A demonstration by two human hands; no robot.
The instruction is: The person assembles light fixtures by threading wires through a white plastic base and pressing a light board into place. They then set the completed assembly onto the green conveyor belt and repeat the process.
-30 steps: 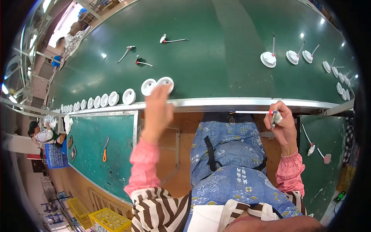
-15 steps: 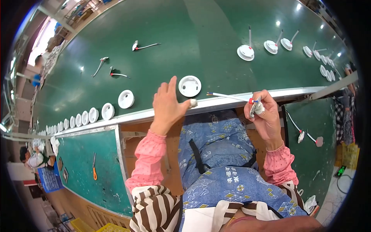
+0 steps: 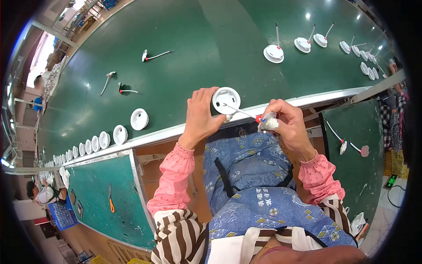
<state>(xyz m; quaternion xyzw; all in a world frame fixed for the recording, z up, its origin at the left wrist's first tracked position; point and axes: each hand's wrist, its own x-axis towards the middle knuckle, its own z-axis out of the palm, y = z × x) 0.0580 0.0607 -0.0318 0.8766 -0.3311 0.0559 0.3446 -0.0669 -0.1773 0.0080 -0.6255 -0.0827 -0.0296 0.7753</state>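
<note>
A round white cup [image 3: 230,94] stands at the front edge of the green table, its open side facing me. My left hand [image 3: 202,112] holds it from the left, with the fingers behind the rim and the thumb near its lower edge. In the fingers of my right hand [image 3: 285,121] is a small metal part [image 3: 265,123] with a red piece and a white cable [image 3: 241,111]. The cable's free end reaches into the cup's opening. Whether it passes through a hole there, I cannot tell.
Several white cups [image 3: 139,119] line the edge at left. Loose cabled parts [image 3: 145,56] lie at upper left. Cups with upright cables [image 3: 273,53] stand at upper right. Orange-handled scissors [image 3: 111,205] lie on the lower left table. People [image 3: 44,193] are at far left and right.
My left hand has moved right and taken hold of the cup. The right hand has come left, bringing the cable end from beside the cup into its opening. The view has shifted slightly.
</note>
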